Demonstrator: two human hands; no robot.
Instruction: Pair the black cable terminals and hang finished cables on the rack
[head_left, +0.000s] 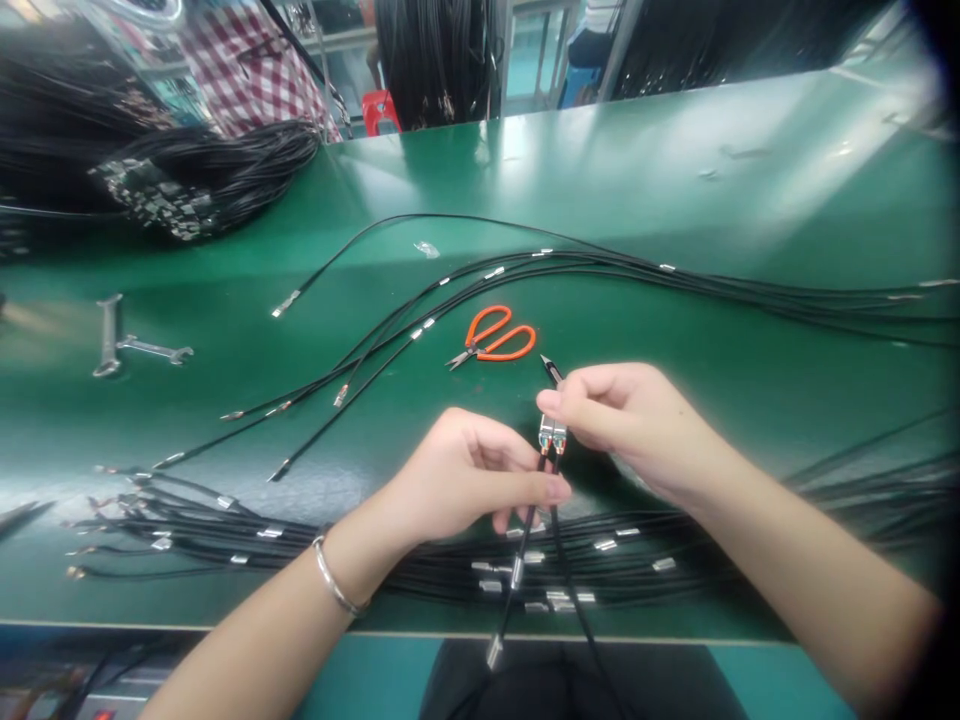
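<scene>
My left hand (480, 470) pinches two black cables (561, 545) between thumb and fingers, just below their ends. On those ends sit two silver metal connectors (553, 432) side by side, with small coloured wires showing at their lower edge. My right hand (619, 405) is closed on the top of the connectors, thumb in front. A dark pointed tool (552, 370) sticks out beyond the right fingertips; its rest is hidden, and I cannot tell whether it is held. Silver sleeves (517, 572) sit on the hanging cable. Beyond the hands lie orange-handled scissors (495, 338).
On the green table (675, 190) several black cables (600, 262) stretch to the right. A thicker bundle (442, 575) runs along the near edge, under my hands. Two wrenches (110, 335) lie at left. A large cable heap (217, 190) stands behind, near a person in checked cloth (251, 70).
</scene>
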